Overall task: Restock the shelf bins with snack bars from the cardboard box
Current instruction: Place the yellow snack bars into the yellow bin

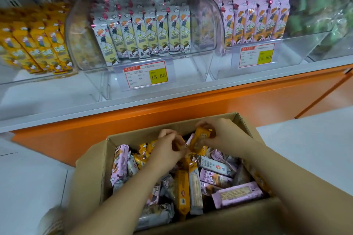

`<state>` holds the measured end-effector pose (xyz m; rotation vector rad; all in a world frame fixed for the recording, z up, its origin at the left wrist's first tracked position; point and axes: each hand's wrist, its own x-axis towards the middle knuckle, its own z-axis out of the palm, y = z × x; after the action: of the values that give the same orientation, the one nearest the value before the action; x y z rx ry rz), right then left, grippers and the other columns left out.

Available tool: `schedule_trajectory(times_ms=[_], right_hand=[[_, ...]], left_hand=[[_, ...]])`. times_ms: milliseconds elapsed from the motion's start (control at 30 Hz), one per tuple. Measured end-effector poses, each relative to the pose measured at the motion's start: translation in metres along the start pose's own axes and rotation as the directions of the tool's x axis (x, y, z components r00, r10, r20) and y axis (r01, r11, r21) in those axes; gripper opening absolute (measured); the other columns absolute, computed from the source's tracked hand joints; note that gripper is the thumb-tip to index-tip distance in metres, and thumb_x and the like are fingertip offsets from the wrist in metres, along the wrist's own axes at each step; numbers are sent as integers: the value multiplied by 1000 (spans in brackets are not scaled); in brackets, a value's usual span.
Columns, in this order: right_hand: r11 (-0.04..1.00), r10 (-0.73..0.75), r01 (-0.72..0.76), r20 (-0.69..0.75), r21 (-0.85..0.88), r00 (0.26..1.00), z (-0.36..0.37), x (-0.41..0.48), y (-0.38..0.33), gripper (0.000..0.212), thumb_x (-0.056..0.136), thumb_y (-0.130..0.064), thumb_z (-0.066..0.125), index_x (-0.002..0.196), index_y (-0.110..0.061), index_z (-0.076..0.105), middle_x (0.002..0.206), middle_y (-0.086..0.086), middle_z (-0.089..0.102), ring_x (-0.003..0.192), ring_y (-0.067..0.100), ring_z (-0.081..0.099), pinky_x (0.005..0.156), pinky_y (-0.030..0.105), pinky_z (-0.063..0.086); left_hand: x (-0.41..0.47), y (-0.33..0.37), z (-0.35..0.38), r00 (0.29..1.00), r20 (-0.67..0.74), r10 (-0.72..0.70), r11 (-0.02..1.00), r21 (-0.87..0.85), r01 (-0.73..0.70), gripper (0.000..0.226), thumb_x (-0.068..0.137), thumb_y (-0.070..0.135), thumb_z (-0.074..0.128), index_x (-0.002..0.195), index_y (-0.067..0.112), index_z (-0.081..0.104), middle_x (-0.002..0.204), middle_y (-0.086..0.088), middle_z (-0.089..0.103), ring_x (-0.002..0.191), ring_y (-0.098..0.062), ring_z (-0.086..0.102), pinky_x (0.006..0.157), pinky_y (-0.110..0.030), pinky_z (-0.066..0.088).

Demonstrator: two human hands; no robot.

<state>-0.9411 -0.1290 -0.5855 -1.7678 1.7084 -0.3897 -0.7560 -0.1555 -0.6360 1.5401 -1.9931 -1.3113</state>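
An open cardboard box [91, 170] sits low in front of me, filled with several loose snack bars in yellow, pink and grey wrappers. My right hand [225, 137] grips a yellow snack bar [200, 140] held upright at the box's far side. My left hand [168, 149] pinches another yellow bar just left of it; that bar is mostly hidden by the fingers. Above, clear shelf bins hold upright bars: a yellow bin [38, 44], a grey bin [145, 32] and a pink bin [256, 21].
Two price tags reading 15.80 [146, 74] [257, 54] hang on the bin fronts. An orange shelf base [191, 105] runs behind the box. Green packets [315, 11] fill a bin at far right. White floor lies on both sides of the box.
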Motion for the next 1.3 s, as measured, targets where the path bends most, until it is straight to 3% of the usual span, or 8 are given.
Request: schedule_trajectory(times_ms=[200, 367, 500, 633, 800, 900, 967, 1300], right_hand=[[996, -63, 60, -45, -62, 997, -29, -23, -38, 33, 83, -13, 66, 94, -41, 52, 85, -19, 60, 63, -10, 54, 51, 7, 39], [988, -138, 133, -50, -79, 989, -49, -51, -69, 35, 79, -19, 71, 84, -47, 51, 101, -21, 52, 75, -7, 50, 63, 11, 37], [977, -177, 195, -174, 90, 969, -57, -80, -82, 13, 79, -32, 73, 84, -34, 61, 94, -17, 62, 78, -5, 55, 64, 16, 40], [946, -166, 250, -354, 208, 921, -58, -84, -93, 4, 85, -31, 65, 83, -34, 63, 83, -15, 66, 62, 14, 55, 58, 21, 41], [893, -158, 312, -423, 324, 892, -59, -77, -119, 37, 79, -23, 73, 105, -41, 53, 109, -22, 61, 102, -5, 57, 93, 21, 46], [874, -157, 371, -542, 312, 825, -71, -73, -145, 41, 77, -21, 74, 105, -39, 50, 102, -18, 57, 87, 14, 56, 74, 21, 48], [819, -181, 455, -594, 350, 784, -84, -69, -170, 40, 79, -13, 73, 105, -34, 51, 96, -12, 56, 80, 1, 54, 65, 13, 44], [803, -485, 580, -416, 137, 769, -70, -12, -284, 27, 81, -12, 72, 97, -30, 60, 91, -1, 66, 84, 16, 59, 78, 32, 52]], left_hand=[[-20, 22, -35, 999, -52, 2, 997, -76, -6, 69, 80, 17, 75, 137, 33, 38, 127, 10, 23, 114, -7, 34, 90, -11, 37], [-41, 44, -70, 996, -65, 62, 960, -270, -77, 44, 82, 14, 72, 120, 27, 53, 105, 7, 66, 94, -8, 63, 83, -22, 52], [-60, 60, -94, 996, -58, 61, 948, -310, -76, 40, 84, 17, 70, 121, 21, 56, 105, 1, 68, 97, -15, 66, 89, -37, 54], [-81, 72, -113, 994, -21, 110, 938, -327, -110, 30, 86, 12, 67, 109, 27, 56, 96, 11, 65, 79, 12, 62, 66, -9, 48], [-100, 91, -145, 984, -48, 170, 913, -368, -175, 30, 86, 5, 65, 109, 23, 58, 102, 2, 68, 86, 0, 66, 79, -18, 52], [-105, 101, -174, 963, -143, 228, 879, -396, -267, 34, 87, 6, 63, 113, 25, 56, 104, 8, 66, 83, 5, 66, 80, -21, 53], [-108, 106, -193, 936, -224, 273, 838, -422, -346, 33, 86, 4, 62, 111, 24, 56, 99, 11, 69, 82, 4, 66, 83, -24, 55], [-123, 87, -265, 804, -462, 374, 721, -400, -566, 37, 83, -4, 62, 104, 27, 57, 92, 13, 69, 85, 1, 66, 74, -17, 53]])
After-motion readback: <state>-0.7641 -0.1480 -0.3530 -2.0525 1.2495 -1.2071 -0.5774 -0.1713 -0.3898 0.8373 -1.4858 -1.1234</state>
